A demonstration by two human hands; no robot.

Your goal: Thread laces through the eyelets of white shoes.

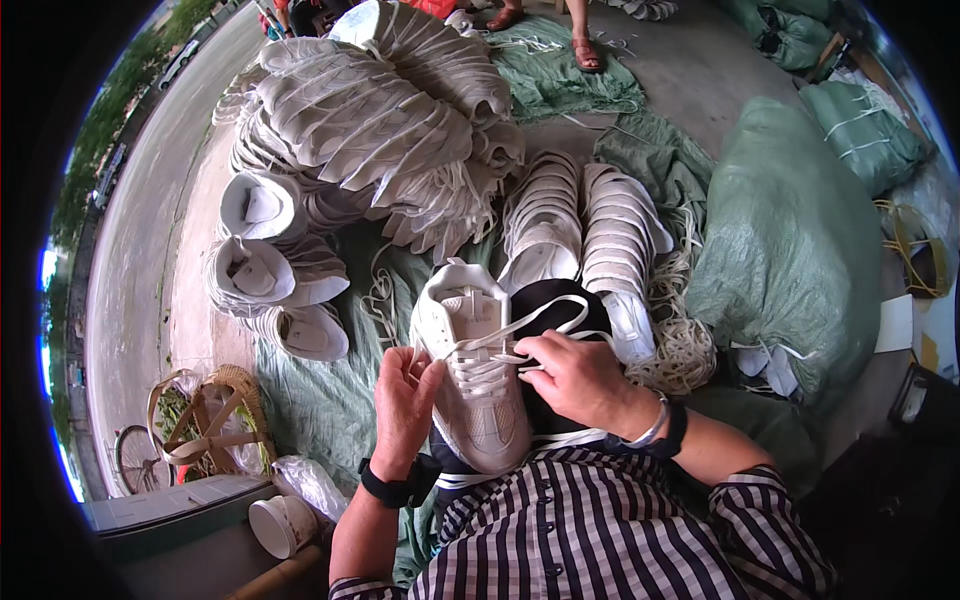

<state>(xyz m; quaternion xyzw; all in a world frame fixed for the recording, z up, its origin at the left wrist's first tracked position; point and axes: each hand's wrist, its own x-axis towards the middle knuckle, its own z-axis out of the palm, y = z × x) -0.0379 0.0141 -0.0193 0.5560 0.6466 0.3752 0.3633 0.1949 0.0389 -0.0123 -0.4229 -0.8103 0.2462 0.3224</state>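
White sneaker upper [487, 418] laid on lap [545, 422], presumably for steadiness; white lace [484, 356] pinched by right hand [582, 378] at its right edge, left hand [404, 402] narrowed at its left, grip untellable.

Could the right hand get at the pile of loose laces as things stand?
Probably yes: the pile of laces lies uncovered near the right hand, though that hand is occupied, pinching a lace of the white shoe.
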